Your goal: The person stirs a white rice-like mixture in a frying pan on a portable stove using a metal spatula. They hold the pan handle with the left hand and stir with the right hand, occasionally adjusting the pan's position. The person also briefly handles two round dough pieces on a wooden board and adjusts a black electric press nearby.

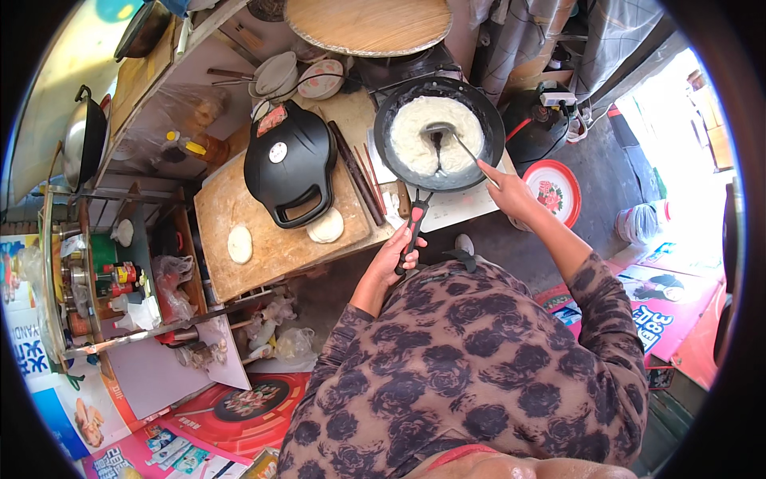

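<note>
My left hand (405,248) is closed round the black and red handle (418,218) of a dark wok (488,149). In the wok lies a thick white mass (413,129), like batter or porridge. My right hand (516,193) grips the handle of a metal ladle (464,145). The ladle's head rests in the white mass, near its middle, where a dark gap shows the wok's bottom. Left of the wok, a closed black electric griddle (293,161) stands on a floured wooden board (215,221). Flat rounds of dough, one (240,244) at the left and others (325,226) stacked by the griddle's handle, lie there.
A dark rolling pin (357,173) and thin sticks (370,176) lie between griddle and wok. Behind are bowls (321,79) and a large round woven lid (371,24). A red-rimmed enamel basin (574,191) is at right. A cluttered shelf (128,281) stands left.
</note>
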`<action>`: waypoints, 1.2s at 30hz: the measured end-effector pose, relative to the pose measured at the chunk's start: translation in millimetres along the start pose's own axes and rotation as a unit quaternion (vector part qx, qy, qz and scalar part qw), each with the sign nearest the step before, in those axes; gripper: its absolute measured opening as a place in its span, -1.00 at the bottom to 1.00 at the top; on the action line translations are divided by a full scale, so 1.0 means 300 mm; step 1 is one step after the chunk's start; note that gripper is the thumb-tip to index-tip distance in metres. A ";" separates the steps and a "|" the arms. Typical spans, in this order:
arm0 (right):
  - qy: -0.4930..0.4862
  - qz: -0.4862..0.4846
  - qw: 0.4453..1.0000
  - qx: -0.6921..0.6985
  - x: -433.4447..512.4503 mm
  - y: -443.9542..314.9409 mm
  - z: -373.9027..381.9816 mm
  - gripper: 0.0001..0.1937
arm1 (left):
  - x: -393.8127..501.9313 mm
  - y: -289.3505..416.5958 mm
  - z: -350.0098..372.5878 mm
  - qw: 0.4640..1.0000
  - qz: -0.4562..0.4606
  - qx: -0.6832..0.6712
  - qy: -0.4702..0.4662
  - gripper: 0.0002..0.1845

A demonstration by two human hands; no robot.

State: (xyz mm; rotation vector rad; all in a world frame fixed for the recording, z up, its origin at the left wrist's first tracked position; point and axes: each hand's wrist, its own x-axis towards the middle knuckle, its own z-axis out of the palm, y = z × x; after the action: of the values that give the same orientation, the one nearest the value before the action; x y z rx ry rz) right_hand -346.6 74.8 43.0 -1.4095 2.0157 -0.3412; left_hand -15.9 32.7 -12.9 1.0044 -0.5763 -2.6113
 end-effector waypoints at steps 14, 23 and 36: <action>0.042 0.017 0.993 -0.106 -0.021 0.057 -0.039 -0.40 | 0.005 0.001 -0.008 1.000 -0.005 -0.007 -0.014 -0.43; -0.039 -0.065 0.993 0.091 -0.312 0.004 -0.124 -0.39 | 0.000 -0.002 0.010 1.000 -0.006 0.004 0.005 -0.49; 0.081 -0.029 0.995 0.052 0.025 -0.017 0.028 -0.40 | 0.005 -0.001 0.000 1.000 -0.011 -0.010 -0.003 -0.42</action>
State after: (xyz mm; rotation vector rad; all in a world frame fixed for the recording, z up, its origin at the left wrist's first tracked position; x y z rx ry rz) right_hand -339.2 67.3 36.8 -1.4176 2.0554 -0.5939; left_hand -17.0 32.4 -14.0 1.0026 -0.5437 -2.6339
